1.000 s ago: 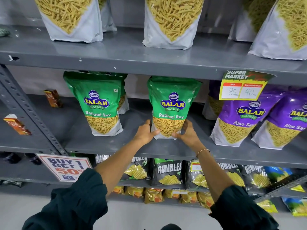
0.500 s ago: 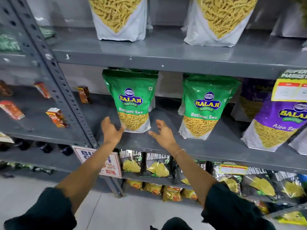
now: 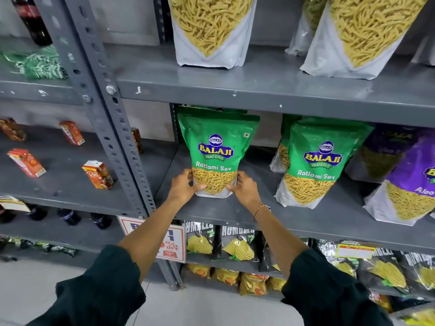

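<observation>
A green Balaji Ratlami Sev pouch [image 3: 217, 147] stands upright on the grey middle shelf [image 3: 270, 220], at its left end. My left hand [image 3: 182, 188] holds the pouch's lower left corner, thumb across the front. Opposite it, my right hand [image 3: 244, 189] holds the lower right corner the same way. A second green Ratlami Sev pouch [image 3: 316, 161] stands to the right, untouched. Another green pouch is partly hidden behind each.
Purple Aloo Sev pouches [image 3: 409, 180] stand further right. White sev pouches [image 3: 209, 31] line the upper shelf. A perforated grey upright post [image 3: 113, 128] divides off the left bay with small orange cartons [image 3: 98, 175]. Black Rumbles chip bags [image 3: 237, 243] and a sale sign [image 3: 170, 243] sit below.
Both hands left the right-hand green pouch, moved left and took hold of the left green pouch's bottom corners. The camera view shifted left.
</observation>
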Action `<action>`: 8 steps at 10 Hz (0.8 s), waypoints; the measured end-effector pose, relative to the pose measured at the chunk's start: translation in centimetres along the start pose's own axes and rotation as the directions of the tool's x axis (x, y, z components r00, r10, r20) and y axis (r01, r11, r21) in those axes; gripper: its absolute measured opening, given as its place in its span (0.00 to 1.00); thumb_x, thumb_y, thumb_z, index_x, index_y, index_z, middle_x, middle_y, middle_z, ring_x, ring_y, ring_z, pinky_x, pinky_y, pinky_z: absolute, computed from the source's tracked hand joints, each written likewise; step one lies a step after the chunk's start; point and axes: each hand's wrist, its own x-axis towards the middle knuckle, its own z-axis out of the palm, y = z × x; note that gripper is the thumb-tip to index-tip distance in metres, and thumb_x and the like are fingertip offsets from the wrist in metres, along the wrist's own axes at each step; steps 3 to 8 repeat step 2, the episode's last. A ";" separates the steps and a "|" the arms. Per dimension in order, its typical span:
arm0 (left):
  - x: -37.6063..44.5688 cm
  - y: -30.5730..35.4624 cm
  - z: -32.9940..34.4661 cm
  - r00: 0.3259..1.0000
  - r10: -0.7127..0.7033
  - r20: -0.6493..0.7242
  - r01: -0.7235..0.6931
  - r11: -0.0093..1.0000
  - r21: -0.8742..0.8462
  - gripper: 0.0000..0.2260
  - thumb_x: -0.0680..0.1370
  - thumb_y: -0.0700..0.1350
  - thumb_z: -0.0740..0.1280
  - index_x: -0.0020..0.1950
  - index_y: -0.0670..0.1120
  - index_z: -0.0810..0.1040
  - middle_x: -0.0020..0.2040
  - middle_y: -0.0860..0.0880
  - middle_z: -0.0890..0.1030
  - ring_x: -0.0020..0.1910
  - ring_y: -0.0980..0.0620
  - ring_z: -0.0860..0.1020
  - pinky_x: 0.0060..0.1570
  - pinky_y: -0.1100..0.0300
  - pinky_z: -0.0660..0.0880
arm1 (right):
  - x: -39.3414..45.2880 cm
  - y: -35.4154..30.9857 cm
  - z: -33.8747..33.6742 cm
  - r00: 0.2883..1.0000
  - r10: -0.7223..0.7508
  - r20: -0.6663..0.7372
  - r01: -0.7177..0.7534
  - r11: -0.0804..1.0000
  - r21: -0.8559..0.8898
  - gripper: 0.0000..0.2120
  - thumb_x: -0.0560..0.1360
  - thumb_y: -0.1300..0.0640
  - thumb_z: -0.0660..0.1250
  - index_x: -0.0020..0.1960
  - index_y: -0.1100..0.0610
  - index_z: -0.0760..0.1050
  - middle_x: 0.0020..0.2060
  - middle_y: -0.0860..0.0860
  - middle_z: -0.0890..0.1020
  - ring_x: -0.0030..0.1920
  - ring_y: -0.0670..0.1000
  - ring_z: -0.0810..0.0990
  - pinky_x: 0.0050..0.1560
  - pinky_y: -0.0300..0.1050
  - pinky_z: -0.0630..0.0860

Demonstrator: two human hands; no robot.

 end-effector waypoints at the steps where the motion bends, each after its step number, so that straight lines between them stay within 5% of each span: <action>1: -0.7 0.5 -0.6 0.997 -0.035 0.074 0.031 0.998 0.058 0.32 0.70 0.49 0.73 0.70 0.42 0.65 0.67 0.43 0.76 0.65 0.44 0.75 0.65 0.50 0.71 | -0.8 -1.0 0.2 1.000 -0.010 -0.010 0.010 1.000 -0.021 0.25 0.71 0.61 0.70 0.66 0.60 0.67 0.60 0.58 0.79 0.60 0.57 0.77 0.64 0.54 0.73; 2: -2.6 0.4 0.5 1.000 -0.012 -0.023 0.015 0.992 0.122 0.37 0.76 0.52 0.66 0.76 0.40 0.49 0.75 0.40 0.63 0.73 0.40 0.64 0.68 0.49 0.64 | -4.3 -0.9 0.8 0.959 -0.047 -0.278 0.043 0.999 -0.020 0.11 0.76 0.56 0.64 0.58 0.55 0.73 0.49 0.52 0.81 0.51 0.55 0.80 0.48 0.40 0.73; 8: -2.6 0.4 0.5 1.000 -0.012 -0.023 0.015 0.992 0.122 0.37 0.76 0.52 0.66 0.76 0.40 0.49 0.75 0.40 0.63 0.73 0.40 0.64 0.68 0.49 0.64 | -4.3 -0.9 0.8 0.959 -0.047 -0.278 0.043 0.999 -0.020 0.11 0.76 0.56 0.64 0.58 0.55 0.73 0.49 0.52 0.81 0.51 0.55 0.80 0.48 0.40 0.73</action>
